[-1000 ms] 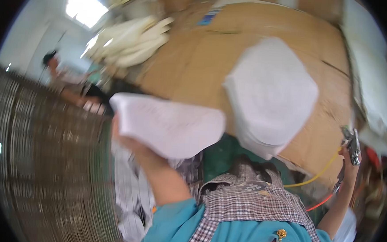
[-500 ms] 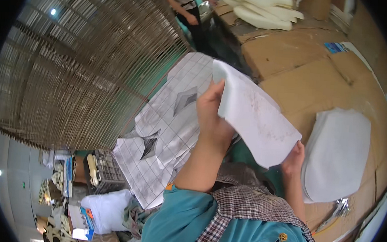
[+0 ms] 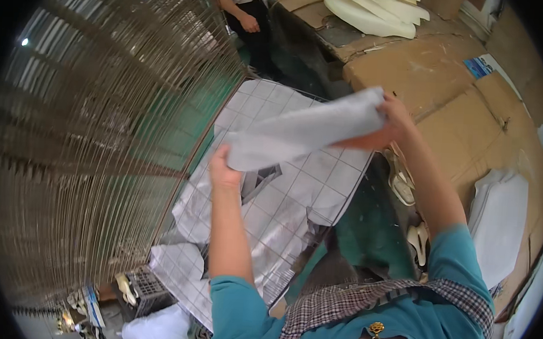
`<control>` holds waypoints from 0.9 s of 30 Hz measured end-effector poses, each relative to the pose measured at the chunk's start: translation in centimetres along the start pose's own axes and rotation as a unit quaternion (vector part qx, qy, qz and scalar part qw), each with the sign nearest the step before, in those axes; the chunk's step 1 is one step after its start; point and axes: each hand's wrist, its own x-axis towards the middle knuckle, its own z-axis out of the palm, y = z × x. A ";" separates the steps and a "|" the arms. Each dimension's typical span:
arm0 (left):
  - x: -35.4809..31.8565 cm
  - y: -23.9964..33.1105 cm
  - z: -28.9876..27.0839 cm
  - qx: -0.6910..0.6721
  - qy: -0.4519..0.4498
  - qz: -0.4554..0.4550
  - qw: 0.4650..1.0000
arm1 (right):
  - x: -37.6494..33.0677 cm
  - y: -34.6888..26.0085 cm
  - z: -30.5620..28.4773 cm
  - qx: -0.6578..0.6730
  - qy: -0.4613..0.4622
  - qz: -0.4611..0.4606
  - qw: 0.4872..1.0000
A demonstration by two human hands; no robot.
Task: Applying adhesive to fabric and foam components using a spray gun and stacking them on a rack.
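Both my hands hold a white flexible sheet (image 3: 305, 128), slightly blurred and bowed along its length. My left hand (image 3: 225, 168) grips its near-left end, thumb on top. The far-right end is in my right hand (image 3: 396, 120), whose fingers are partly hidden beneath the sheet. It hangs above a wire-mesh shelf (image 3: 342, 179) where several similar white pieces (image 3: 281, 217) lie flat, with dark gaps between some of them. At the right, a stack of white cut sheets (image 3: 498, 224) rests on a cardboard-covered table (image 3: 436, 123).
A tall rack of many wire shelves (image 3: 118, 135) rises at the left. Cream curved pieces (image 3: 374, 14) lie on the far table. Another person (image 3: 243, 18) stands beyond the rack. Pale shoes (image 3: 401, 180) sit below the table edge. A plastic crate (image 3: 143, 292) is at lower left.
The sheet has moved left over the mesh shelf and turned, its right end now farther away. My right hand has swung from the table side up and forward; my left hand has shifted left.
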 end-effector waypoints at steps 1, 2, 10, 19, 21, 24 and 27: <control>2.3 2.5 -2.0 0.003 -0.020 0.040 0.999 | 0.9 -1.0 4.5 0.032 -0.026 0.021 0.999; 4.3 4.5 -3.0 0.012 -0.030 0.066 0.997 | 3.0 -0.9 6.1 0.032 -0.047 -0.018 0.998; 7.1 5.9 -9.3 0.198 0.246 0.084 0.945 | 5.7 8.6 8.2 -0.165 -0.006 -0.017 0.986; -0.9 -16.0 -10.2 0.192 0.105 -0.090 0.972 | -20.7 6.4 -16.8 -0.658 0.252 -0.097 0.703; -3.3 -23.5 -6.6 0.229 0.055 -0.161 0.958 | -27.4 5.1 -21.3 -0.760 0.311 -0.049 0.569; -8.4 -33.8 0.0 0.245 -0.068 -0.275 0.927 | -34.1 7.3 -29.1 -0.772 0.369 0.017 0.518; -14.6 -40.1 6.0 0.275 -0.187 -0.326 0.885 | -35.4 8.9 -32.0 -0.719 0.370 -0.052 0.586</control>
